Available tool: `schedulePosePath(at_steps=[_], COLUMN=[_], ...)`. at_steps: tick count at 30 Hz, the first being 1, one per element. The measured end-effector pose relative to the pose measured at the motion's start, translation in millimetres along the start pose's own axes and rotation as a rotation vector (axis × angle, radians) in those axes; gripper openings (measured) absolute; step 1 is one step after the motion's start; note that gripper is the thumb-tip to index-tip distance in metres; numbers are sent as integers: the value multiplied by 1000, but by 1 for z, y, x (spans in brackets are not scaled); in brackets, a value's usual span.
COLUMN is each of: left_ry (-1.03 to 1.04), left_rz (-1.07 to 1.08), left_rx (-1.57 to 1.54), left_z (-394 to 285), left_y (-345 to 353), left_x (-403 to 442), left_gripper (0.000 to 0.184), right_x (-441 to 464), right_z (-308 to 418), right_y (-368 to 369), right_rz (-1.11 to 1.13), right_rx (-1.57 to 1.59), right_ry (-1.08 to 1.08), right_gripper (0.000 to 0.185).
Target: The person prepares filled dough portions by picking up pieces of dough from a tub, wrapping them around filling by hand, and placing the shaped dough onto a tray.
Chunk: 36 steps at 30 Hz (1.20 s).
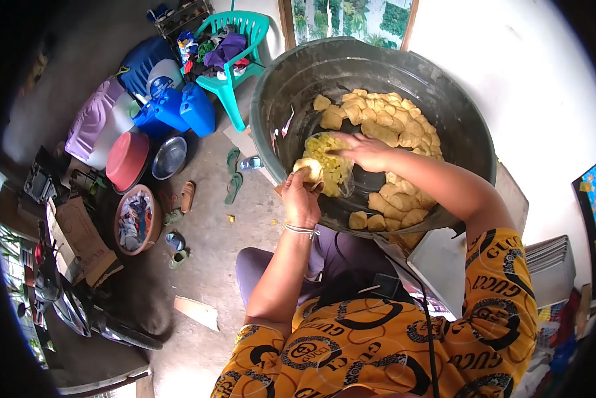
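Note:
My left hand (302,202) is closed around a flattened, cupped piece of dough (309,168), holding it at the near left rim of a large dark tub. Inside the tub, my right hand (366,152) reaches into a clear plastic bag of diced yellow pieces (330,174). Its fingers are stretched over the yellow pieces and touch them; the fingertips are partly hidden among them. Many pale dough pieces (404,123) lie overlapping along the tub's far and right side, with more (397,202) near the front.
The dark tub (371,50) stands before my knees. A green chair (248,30) piled with clothes is behind it, left. Blue jugs (197,109), a pink basin (127,161), a laundry basin (153,225), slippers (233,188) and a motorbike (72,308) occupy the left floor.

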<state>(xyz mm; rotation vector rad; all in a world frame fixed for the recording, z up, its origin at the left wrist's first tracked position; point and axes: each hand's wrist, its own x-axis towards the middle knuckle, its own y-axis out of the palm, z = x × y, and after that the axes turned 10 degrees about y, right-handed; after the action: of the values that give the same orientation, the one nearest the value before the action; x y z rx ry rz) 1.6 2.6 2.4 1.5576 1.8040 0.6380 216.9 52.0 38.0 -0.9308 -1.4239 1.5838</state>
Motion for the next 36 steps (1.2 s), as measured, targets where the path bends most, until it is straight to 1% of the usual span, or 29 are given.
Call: schedulePosePath(at_steps=[2, 5, 7, 9, 10, 13, 14, 15, 16, 17, 18, 20, 21, 23, 25, 28, 30, 31, 32, 33, 35, 36], left_ry=[-11, -17, -20, -39, -44, -58, -53, -44, -36, -40, -42, -46, -43, -43, -51, -59, -55, -53, -49, -42, -52, -58], left_rz=[-10, -9, -13, -7, 4, 38, 48, 55, 59, 59, 59, 47, 31, -2, -5, 21, 35, 32, 28, 26, 49, 58], left_rx=[12, -6, -27, -31, -26, -10, 1, 9, 14, 17, 20, 11, 2, -18, -32, -29, -22, -13, -4, 5, 14, 20], left_z=[3, -1, 0, 2, 2, 3, 3, 2, 1, 1, 1, 0, -1, -4, -4, -2, -1, 0, 0, -1, -1, -2], left_y=[-6, -7, -12, -15, -12, -5, -3, -2, -1, -1, -2, -7, -6, -5, -5, -4, -3, -3, -2, -2, -7, -7], left_x=[4, 0, 2, 5, 5, 3, 2, 2, 1, 0, 0, 0, 0, -3, -2, 0, 1, 1, 0, 0, -1, -1], left_gripper=[18, 19, 20, 20, 21, 22, 22, 23, 23, 23, 23, 22, 19, 12, 10, 8, 8, 8, 8, 8, 16, 20], right_x=[5, 16, 17, 14, 13, 10, 10, 9, 5, 2, 1, 3, 3, 5, 4, 6, 6, 7, 9, 8, 6, 5], right_z=[-2, -11, -22, -28, -27, -20, -16, -12, -9, -7, -8, -15, -17, -34, -38, -29, -23, -21, -20, -18, -17, -17], right_y=[10, 15, 6, 5, -3, 6, 10, 13, 15, 16, 16, 13, 10, 17, 18, 16, 20, 24, 28, 30, 32, 29], right_rz=[15, 104, 179, 144, 246, 116, 74, 71, 79, 88, 88, 110, 124, -20, -9, 67, -30, -78, -117, -126, -147, -34], right_rx=[-278, -230, -298, -156, -60, 83, 64, 32, 29, 25, 25, 8, -1, 12, 71, -27, -65, -84, -83, -74, -56, -97], right_ry=[-120, 106, 180, 310, 312, 289, 244, 215, 190, 163, 132, 195, 226, 252, 329, 385, 323, 290, 271, 244, 190, 184], right_gripper=[24, 24, 23, 22, 26, 31, 37, 33, 33, 34, 39, 39, 40, 42, 34, 20, 19, 22, 29, 31, 34, 43])
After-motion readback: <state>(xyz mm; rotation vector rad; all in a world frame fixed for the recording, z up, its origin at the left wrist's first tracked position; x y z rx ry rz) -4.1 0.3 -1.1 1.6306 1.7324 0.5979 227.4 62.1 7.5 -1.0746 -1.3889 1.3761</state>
